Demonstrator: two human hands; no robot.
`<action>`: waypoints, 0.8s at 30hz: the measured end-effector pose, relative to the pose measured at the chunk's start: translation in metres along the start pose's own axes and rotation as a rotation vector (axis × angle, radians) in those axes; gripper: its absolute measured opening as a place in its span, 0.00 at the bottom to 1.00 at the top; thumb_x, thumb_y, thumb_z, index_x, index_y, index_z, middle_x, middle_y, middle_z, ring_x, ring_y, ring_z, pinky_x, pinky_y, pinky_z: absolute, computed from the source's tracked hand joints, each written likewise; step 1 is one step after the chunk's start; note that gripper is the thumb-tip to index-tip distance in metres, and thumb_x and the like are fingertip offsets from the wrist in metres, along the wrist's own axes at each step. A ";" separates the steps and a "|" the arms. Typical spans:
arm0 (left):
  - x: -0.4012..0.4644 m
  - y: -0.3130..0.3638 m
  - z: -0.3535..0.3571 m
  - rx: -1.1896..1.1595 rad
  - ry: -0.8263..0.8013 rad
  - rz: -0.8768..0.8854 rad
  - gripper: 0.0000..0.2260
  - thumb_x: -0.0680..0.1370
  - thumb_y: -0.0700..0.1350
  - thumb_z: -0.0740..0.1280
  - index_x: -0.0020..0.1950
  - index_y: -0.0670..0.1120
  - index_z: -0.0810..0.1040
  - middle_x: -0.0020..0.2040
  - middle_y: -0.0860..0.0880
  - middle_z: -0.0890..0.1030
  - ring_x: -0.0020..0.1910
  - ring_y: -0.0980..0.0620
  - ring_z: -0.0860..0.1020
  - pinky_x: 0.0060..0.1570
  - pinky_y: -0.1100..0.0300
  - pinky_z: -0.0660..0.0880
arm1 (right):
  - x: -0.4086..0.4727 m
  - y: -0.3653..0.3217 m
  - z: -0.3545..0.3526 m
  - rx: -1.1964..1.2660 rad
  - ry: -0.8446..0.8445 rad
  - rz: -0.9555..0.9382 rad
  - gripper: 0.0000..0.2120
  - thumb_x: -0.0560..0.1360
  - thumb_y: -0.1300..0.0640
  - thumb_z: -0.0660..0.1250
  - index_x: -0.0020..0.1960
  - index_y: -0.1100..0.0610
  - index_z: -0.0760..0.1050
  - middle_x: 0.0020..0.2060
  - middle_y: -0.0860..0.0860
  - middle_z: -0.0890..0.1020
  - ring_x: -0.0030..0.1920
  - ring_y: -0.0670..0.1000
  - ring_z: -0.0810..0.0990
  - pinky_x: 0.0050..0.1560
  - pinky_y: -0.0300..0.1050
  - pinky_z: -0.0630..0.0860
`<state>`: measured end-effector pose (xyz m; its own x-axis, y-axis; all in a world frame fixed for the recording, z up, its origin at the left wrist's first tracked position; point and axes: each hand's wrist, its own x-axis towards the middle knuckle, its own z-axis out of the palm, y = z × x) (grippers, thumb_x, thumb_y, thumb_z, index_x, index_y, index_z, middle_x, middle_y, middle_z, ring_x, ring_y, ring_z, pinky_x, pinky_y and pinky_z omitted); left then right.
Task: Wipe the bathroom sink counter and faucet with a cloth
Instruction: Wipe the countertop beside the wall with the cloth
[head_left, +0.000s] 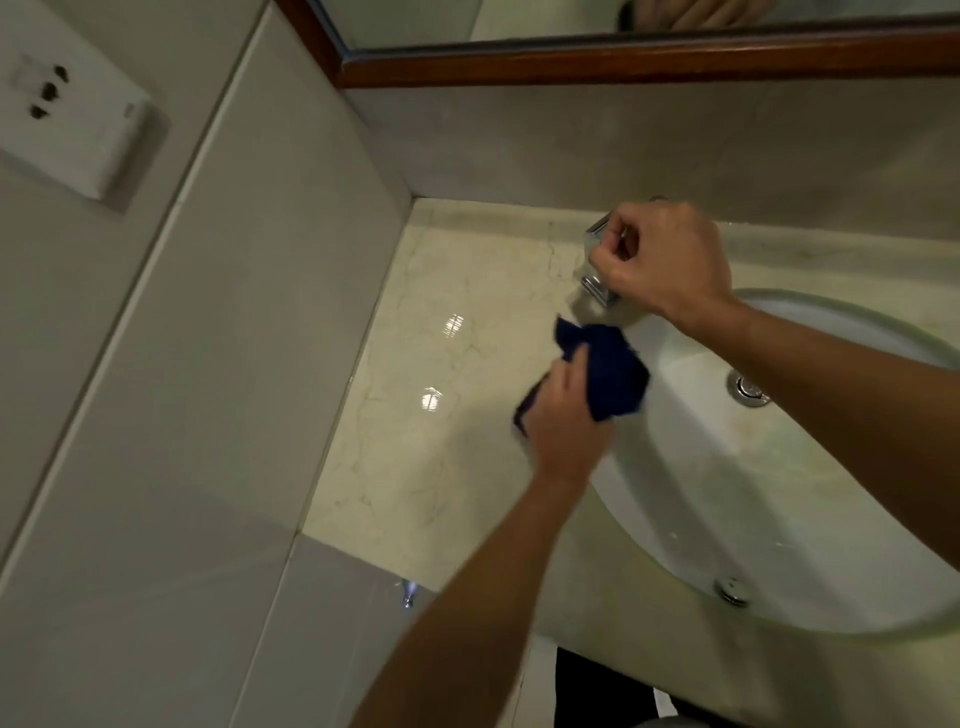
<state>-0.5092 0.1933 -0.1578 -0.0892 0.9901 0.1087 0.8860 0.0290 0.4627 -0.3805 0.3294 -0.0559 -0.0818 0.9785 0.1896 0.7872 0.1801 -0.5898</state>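
A chrome faucet (597, 260) stands at the back of the cream marble counter (441, 374), behind the white oval sink (701, 467). My right hand (660, 260) is closed around the faucet's top and hides most of it. My left hand (561, 415) grips a dark blue cloth (613, 374), bunched up, just in front of the faucet at the sink's left rim. Whether the cloth touches the counter I cannot tell.
A grey tiled wall with a white socket plate (72, 109) bounds the counter on the left. A wood-framed mirror (623, 52) hangs above the back wall. The sink holds a chrome drain (748, 389) and an overflow cap (732, 590).
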 end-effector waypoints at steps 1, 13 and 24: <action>-0.013 0.018 0.007 -0.036 -0.068 0.034 0.26 0.70 0.50 0.61 0.68 0.47 0.77 0.50 0.48 0.79 0.41 0.48 0.80 0.33 0.58 0.75 | 0.000 0.000 0.000 -0.001 0.006 0.007 0.10 0.71 0.48 0.63 0.40 0.53 0.79 0.32 0.45 0.77 0.36 0.52 0.78 0.38 0.43 0.69; -0.026 -0.057 -0.107 -0.570 0.258 -0.496 0.03 0.76 0.40 0.68 0.43 0.43 0.76 0.39 0.49 0.78 0.36 0.60 0.74 0.39 0.59 0.71 | -0.003 -0.004 -0.009 0.022 -0.045 0.021 0.13 0.71 0.44 0.60 0.41 0.52 0.78 0.35 0.51 0.83 0.38 0.55 0.81 0.42 0.49 0.80; -0.004 -0.167 -0.085 0.065 0.180 -0.497 0.24 0.73 0.43 0.60 0.68 0.44 0.76 0.55 0.43 0.79 0.49 0.45 0.79 0.42 0.57 0.71 | -0.003 -0.002 -0.006 0.031 -0.066 0.007 0.11 0.70 0.45 0.59 0.40 0.49 0.76 0.37 0.54 0.83 0.40 0.58 0.81 0.44 0.55 0.81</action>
<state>-0.6952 0.1725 -0.1609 -0.5769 0.8157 0.0421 0.7430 0.5027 0.4419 -0.3780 0.3255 -0.0508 -0.1177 0.9840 0.1336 0.7684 0.1754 -0.6155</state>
